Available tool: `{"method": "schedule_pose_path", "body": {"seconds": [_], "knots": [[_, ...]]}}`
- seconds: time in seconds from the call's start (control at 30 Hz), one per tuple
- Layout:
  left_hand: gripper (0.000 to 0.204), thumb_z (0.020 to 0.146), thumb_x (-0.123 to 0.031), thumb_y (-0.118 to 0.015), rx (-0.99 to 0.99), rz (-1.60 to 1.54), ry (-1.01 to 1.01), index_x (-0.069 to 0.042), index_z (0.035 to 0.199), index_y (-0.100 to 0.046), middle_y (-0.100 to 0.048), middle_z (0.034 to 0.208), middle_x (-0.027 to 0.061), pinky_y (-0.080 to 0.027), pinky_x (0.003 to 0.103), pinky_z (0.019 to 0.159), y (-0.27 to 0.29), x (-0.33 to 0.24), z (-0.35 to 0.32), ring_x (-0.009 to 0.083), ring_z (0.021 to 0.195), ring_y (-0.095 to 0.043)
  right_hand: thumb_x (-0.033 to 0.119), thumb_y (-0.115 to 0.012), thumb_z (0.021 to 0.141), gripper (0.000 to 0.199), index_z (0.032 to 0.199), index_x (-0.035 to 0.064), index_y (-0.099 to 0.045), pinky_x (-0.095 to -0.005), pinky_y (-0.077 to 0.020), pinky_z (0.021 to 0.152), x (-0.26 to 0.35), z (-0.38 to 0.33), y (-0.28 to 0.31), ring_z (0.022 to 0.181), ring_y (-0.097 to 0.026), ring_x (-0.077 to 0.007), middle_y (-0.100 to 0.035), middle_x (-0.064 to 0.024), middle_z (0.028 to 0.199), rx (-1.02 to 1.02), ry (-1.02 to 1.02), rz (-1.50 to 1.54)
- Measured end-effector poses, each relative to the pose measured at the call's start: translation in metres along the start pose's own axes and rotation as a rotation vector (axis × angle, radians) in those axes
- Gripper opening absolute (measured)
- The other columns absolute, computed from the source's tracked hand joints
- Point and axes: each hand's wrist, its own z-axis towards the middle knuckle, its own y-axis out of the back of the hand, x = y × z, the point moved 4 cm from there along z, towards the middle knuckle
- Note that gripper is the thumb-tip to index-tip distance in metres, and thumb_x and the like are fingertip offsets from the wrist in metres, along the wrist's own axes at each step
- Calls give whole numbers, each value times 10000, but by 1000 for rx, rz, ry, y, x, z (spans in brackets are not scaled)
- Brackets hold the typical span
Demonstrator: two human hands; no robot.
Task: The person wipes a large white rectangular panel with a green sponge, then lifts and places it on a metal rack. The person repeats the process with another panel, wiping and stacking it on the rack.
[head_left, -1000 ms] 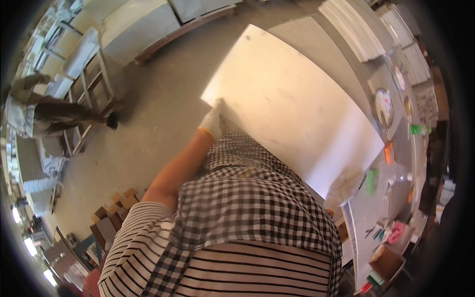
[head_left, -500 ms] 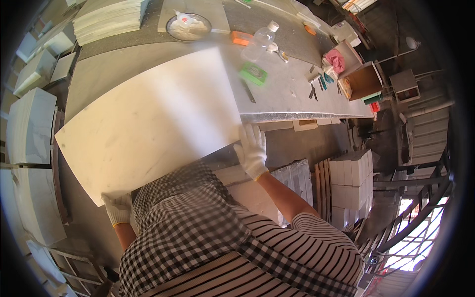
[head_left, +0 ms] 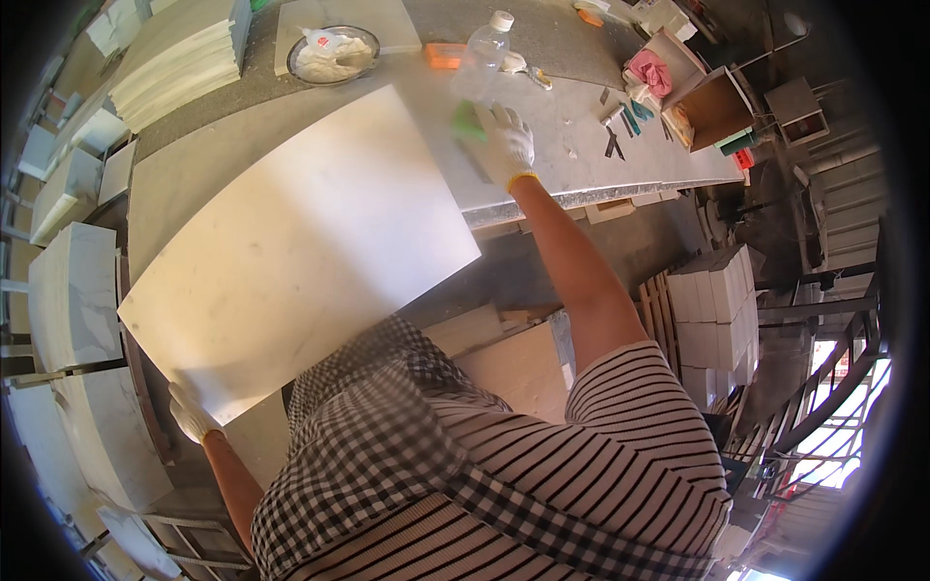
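Observation:
A large white marble-look tile (head_left: 300, 252) with faint grey veining lies tilted across the table's near edge, its near side against my checked apron. My left hand (head_left: 194, 413), in a white knitted glove, holds the tile at its near left corner; part of the fingers is hidden by the tile. My right hand (head_left: 506, 143), gloved alike, is off the tile and over a green block (head_left: 467, 121) on the table, its fingers apart. It covers the block's right part, and whether it presses on it I cannot tell.
Behind the tile are a bowl of white paste (head_left: 334, 60), an orange block (head_left: 446, 55) and a clear plastic bottle (head_left: 482, 58). Small tools (head_left: 620, 126) and an open cardboard box (head_left: 712, 116) lie to the right. Stacked tiles (head_left: 184, 63) stand at the far left.
My right hand has left the tile's right corner and reached forward to the green block. My left hand stays at the near left corner. The view has shifted slightly.

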Motion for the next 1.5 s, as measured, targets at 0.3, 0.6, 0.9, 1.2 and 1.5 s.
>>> {"method": "schedule_pose_path", "body": {"seconds": [0.3, 0.6, 0.9, 1.2, 1.5], "knots": [[857, 922, -722, -376, -53, 112, -16, 70, 1089, -657, -680, 1012, 207, -490, 410, 830, -27, -49, 21, 322, 888, -625, 480, -620, 848, 605, 1392, 249, -495, -426, -413, 1010, -22, 3, -8, 1235, -490, -290, -552, -68, 1294, 61, 35, -82], [824, 940, -707, -331, -72, 64, 9, 23, 1109, -675, -695, 1044, 201, -488, 426, 818, -31, -50, 17, 344, 920, -645, 359, -669, 862, 626, 1435, 201, -472, -375, -498, 910, -7, 0, 10, 1042, -628, -255, -599, -139, 1238, 127, -254, 411], [812, 977, -656, -298, -61, -2, -85, 49, 1192, -637, -687, 1107, 208, -488, 395, 859, -34, -48, 19, 326, 963, -645, 268, -629, 946, 602, 1466, 55, -414, -323, -404, 1044, 61, 11, -8, 1279, -500, -224, -545, -145, 1387, 54, -29, 1273], [817, 973, -660, -307, -50, 6, -19, 54, 1209, -628, -689, 1109, 193, -493, 387, 861, -35, -42, 22, 311, 964, -647, 204, -656, 917, 636, 1485, 96, -392, -344, -391, 1063, 45, -46, 27, 1282, -504, -281, -522, -184, 1392, 109, -66, 978], [801, 976, -654, -304, -79, 30, -10, 35, 1226, -627, -689, 1135, 175, -496, 371, 867, -37, -39, 24, 297, 972, -651, 167, -655, 906, 585, 1448, 98, -446, -374, -472, 965, 32, -125, 41, 1160, -584, -299, -572, -193, 1294, 142, -139, 743]]}}
